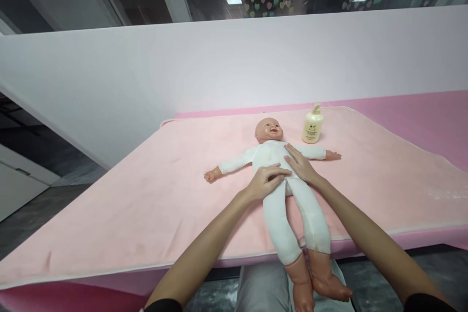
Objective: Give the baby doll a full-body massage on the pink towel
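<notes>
A baby doll [272, 153] with a white cloth body lies on its back on a pink towel [164, 195]. Its head points to the far side, its arms are spread, and its lower legs hang over the near edge. My left hand [268, 180] rests on the doll's lower belly, fingers stretched out to the right. Higher up, my right hand [302, 165] lies flat along the side of the doll's chest and belly. Neither hand grips anything. Beyond the doll's outstretched arm on the right stands a pale yellow pump bottle [312, 126], upright.
The towel covers much of a pink table [420, 117], which meets a white wall [234, 68] at the back. Above the wall is dark glass with heart stickers and light reflections. My legs [261, 287] are under the near edge.
</notes>
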`<state>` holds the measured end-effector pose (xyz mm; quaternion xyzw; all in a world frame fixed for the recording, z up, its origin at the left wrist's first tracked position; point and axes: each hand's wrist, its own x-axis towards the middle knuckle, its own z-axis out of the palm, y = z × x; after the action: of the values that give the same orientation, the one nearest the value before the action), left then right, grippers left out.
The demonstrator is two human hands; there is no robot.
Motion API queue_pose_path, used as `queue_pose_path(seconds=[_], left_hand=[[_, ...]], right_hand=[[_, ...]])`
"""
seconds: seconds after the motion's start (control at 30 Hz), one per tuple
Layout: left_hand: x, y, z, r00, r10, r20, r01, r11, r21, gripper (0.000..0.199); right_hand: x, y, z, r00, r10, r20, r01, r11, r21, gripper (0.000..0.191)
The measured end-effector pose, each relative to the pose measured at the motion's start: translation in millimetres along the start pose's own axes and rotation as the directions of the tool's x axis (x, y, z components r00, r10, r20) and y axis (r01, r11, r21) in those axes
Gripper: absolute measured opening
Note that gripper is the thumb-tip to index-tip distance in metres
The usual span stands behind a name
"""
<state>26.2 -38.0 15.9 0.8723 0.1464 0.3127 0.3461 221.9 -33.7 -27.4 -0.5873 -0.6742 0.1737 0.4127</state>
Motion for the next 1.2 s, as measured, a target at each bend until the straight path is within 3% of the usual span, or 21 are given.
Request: queue_pose_path(seconds=[0.1,0.17,0.27,0.33,0.5,0.7,0.87,1.0,1.07,1.2], left_hand=[[5,-1,-6.4,0.988,-0.057,0.147,0.032,0.986,0.164,0.033],[7,-2,-9.8,0.975,-0.119,0.187,0.066,0.961,0.27,0.035],[9,-7,-12.7,0.965,-0.209,0.157,0.138,0.917,0.374,0.04],[8,-13,-13.8,0.96,-0.268,0.074,0.214,0.881,0.421,0.045],[6,-28,-14.3,0.92,-0.351,-0.172,0.389,0.782,0.487,0.047],[8,-38,-14.7,0.91,-0.306,-0.28,0.413,0.729,0.546,0.052],[4,-47,-21.3,0.877,-0.287,-0.385,0.468,0.69,0.552,0.056],[0,-48,-22.7,0.838,-0.272,-0.473,0.506,0.71,0.49,0.06],[0,-44,-20.8,0.849,-0.249,-0.466,0.459,0.784,0.418,0.061],[3,-29,-10.3,0.897,-0.129,-0.422,0.244,0.942,0.23,0.05]], right_hand=[[0,-2,0,0.999,-0.002,-0.043,0.003,1.0,0.015,0.059],[0,-5,-1,0.996,-0.006,-0.087,0.006,1.0,-0.007,0.055],[-1,-11,-3,0.983,-0.046,-0.175,0.041,0.999,-0.037,0.048],[-4,-19,-5,0.973,-0.119,-0.196,0.112,0.993,-0.045,0.045],[-13,-47,-8,0.96,-0.277,-0.037,0.276,0.961,-0.023,0.039],[-17,-63,-3,0.884,-0.398,0.243,0.401,0.915,0.039,0.031],[-13,-60,-2,0.9,-0.272,0.341,0.33,0.936,-0.123,0.036],[-9,-50,-2,0.953,-0.134,0.273,0.205,0.947,-0.249,0.049],[-7,-41,-1,0.973,-0.08,0.214,0.137,0.955,-0.265,0.055],[0,-15,3,0.999,0.002,0.042,0.007,0.981,-0.194,0.057]])
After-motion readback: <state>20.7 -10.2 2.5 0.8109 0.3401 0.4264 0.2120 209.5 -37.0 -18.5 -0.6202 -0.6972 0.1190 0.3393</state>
